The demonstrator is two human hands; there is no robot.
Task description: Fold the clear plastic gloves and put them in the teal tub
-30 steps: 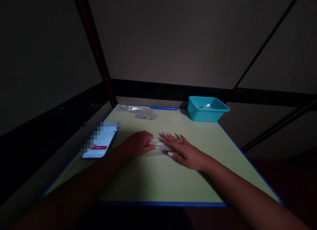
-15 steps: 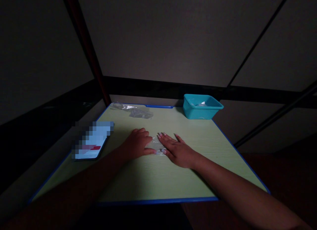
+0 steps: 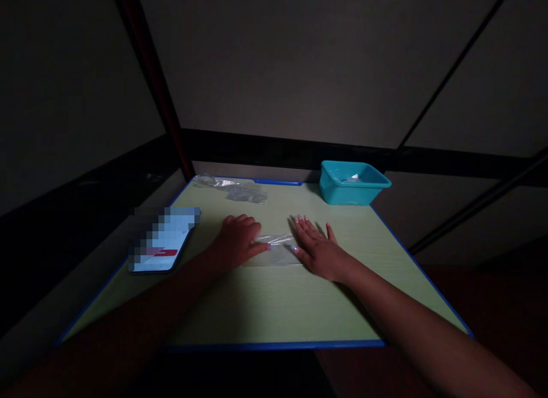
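A clear plastic bag (image 3: pixel 278 253) lies flat on the table between my two hands. My left hand (image 3: pixel 238 239) is closed at its left end, the fingers curled and the thumb stretched over the plastic; the fingertips are hidden. At the right end my right hand (image 3: pixel 319 250) rests palm down with its fingers spread and its thumb touching the plastic. The bag's right end is partly covered by this hand.
Crumpled clear plastic bags (image 3: pixel 246 194) lie at the far left of the pale green table (image 3: pixel 274 312), which has a blue edge. A turquoise basket (image 3: pixel 353 193) with some clear plastic inside stands at the back right. To the left lies a lit phone (image 3: pixel 171 238).
My right hand has slid right and slightly away from me, with its fingers spread wider. More of the plastic bag shows between my hands. My left hand stays almost in place.
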